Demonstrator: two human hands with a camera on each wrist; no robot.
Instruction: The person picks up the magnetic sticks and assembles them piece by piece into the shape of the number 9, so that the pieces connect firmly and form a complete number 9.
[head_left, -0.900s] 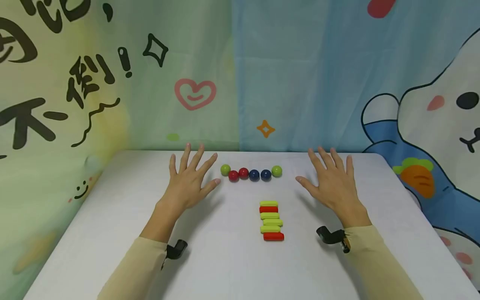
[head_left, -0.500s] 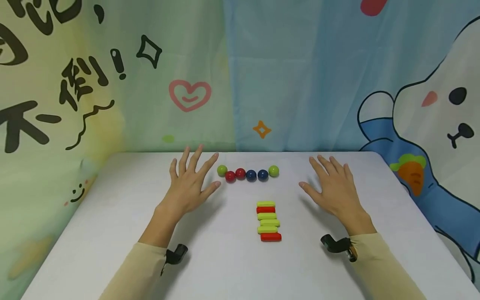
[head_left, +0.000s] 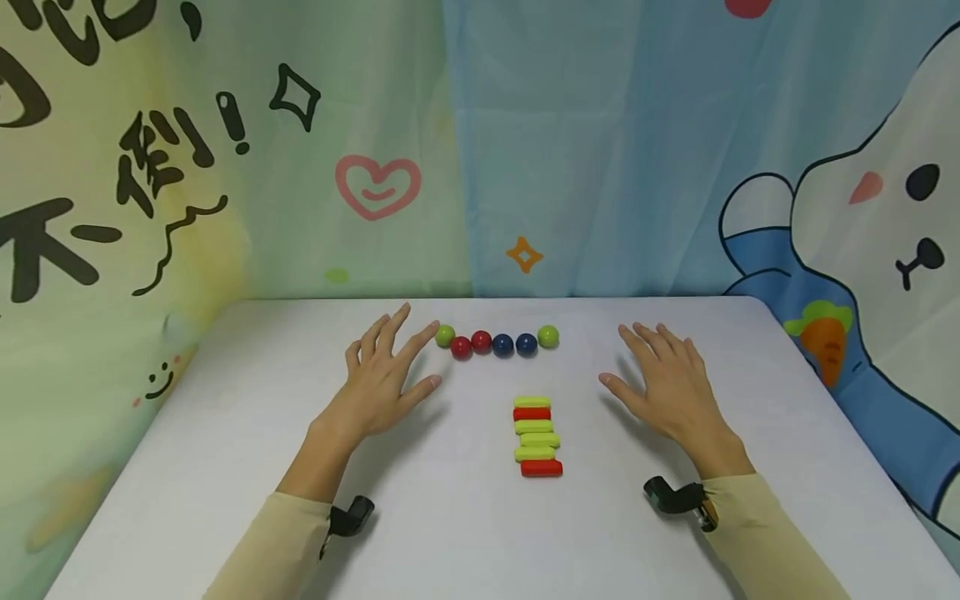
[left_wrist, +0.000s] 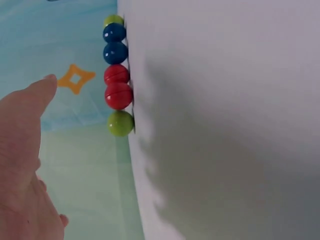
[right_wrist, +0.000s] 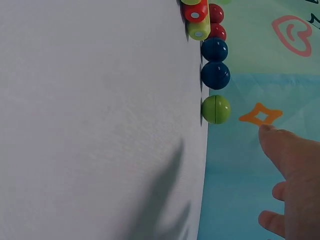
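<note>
My left hand (head_left: pixel 377 387) hovers over the table with fingers spread, its index fingertip overlapping the left green ball (head_left: pixel 445 336) in the head view. Opposite it, my right hand (head_left: pixel 670 387) is held above the table, fingers extended, holding nothing. Between the hands runs a row of balls: green, two red (head_left: pixel 482 342), two blue (head_left: pixel 503 345), then another green ball (head_left: pixel 548 336). Nearer the body lies a column of short rods, yellow-green (head_left: pixel 539 440) and red (head_left: pixel 542 468). In the right wrist view the end green ball (right_wrist: pixel 216 109) shows a seam line.
A white table (head_left: pixel 450 533) spans the area, its far edge just behind the balls. Behind stands a printed curtain (head_left: pixel 585 150) with a cartoon animal at right. Small black cameras (head_left: pixel 351 516) sit on both wrists.
My left fingers have bent down slightly toward the left green ball. My right hand has lowered its fingertips a little. Balls and rods keep their arrangement; the head view has shifted slightly.
</note>
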